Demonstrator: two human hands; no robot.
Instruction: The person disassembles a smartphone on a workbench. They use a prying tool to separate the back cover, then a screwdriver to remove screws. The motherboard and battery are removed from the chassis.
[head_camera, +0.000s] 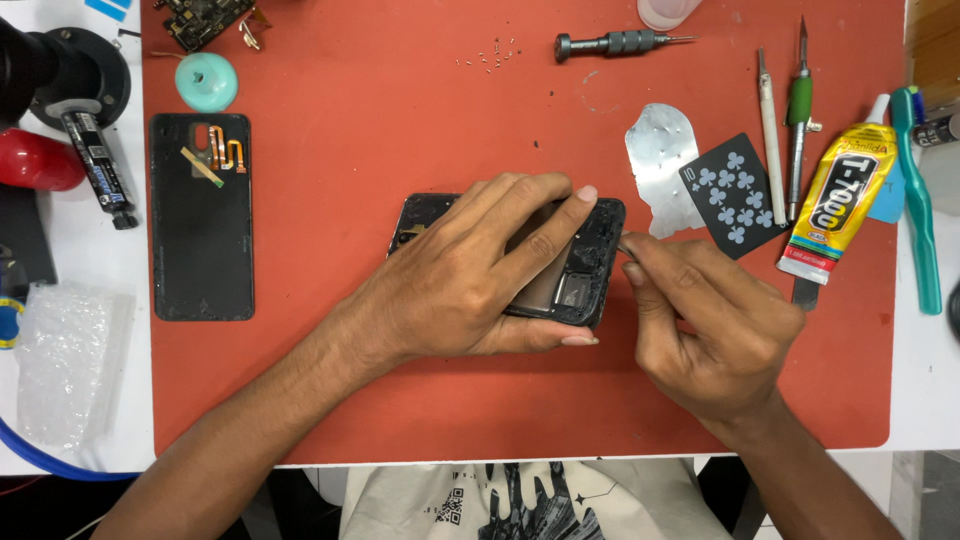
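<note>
A black opened phone body (590, 262) lies on the red work mat (400, 380), its inner frame facing up. My left hand (470, 275) lies flat across it, fingers spread over the top and thumb along the near edge, pressing it down. My right hand (715, 325) sits just right of the phone with fingers pinched on a thin metal tool (626, 243) whose tip touches the phone's right edge. Most of the tool is hidden in the hand.
A black back cover (200, 230) lies at the mat's left, a teal disc (206, 81) and circuit board (203, 18) above it. Tiny screws (490, 55), a screwdriver (612, 43), metal shield plate (658, 165), playing card (733, 195), picks, a glue tube (838, 205) and teal toothbrush (918, 200) lie right.
</note>
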